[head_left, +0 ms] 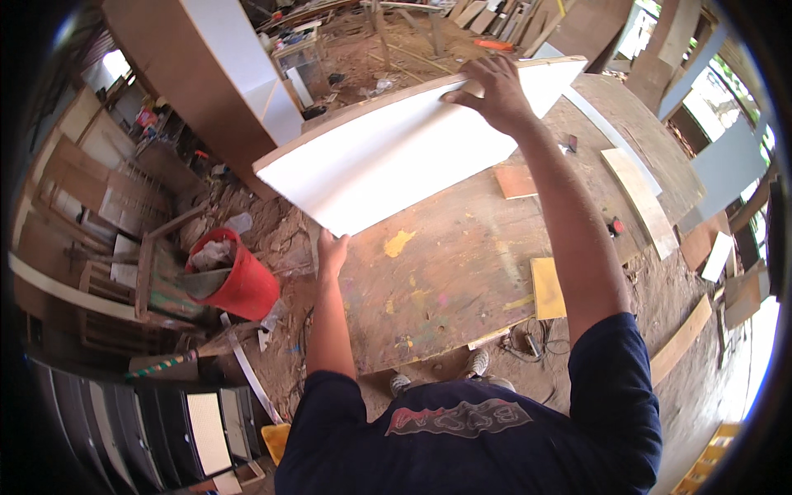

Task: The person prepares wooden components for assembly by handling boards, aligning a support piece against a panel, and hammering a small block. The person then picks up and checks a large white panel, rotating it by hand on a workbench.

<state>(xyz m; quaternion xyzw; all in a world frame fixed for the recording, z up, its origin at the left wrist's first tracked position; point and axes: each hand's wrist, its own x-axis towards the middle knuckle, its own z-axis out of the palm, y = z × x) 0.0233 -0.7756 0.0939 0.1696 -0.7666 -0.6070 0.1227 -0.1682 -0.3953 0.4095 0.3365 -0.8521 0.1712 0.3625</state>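
Note:
I hold a large white laminated board (396,157) tilted above a paint-stained wooden workbench (462,264). My left hand (332,252) grips the board's near lower edge from beneath. My right hand (489,89) is stretched forward and clasps the board's far upper edge, fingers curled over its rim. The board's wooden edge strip shows along the top side.
A red bucket (235,280) with scraps stands on the dirt floor at the left. A tall brown and white cabinet (223,74) rises behind the board. Offcuts, a yellow piece (547,287) and a pale plank (639,198) lie on the bench. Dark drawer units (157,429) sit lower left.

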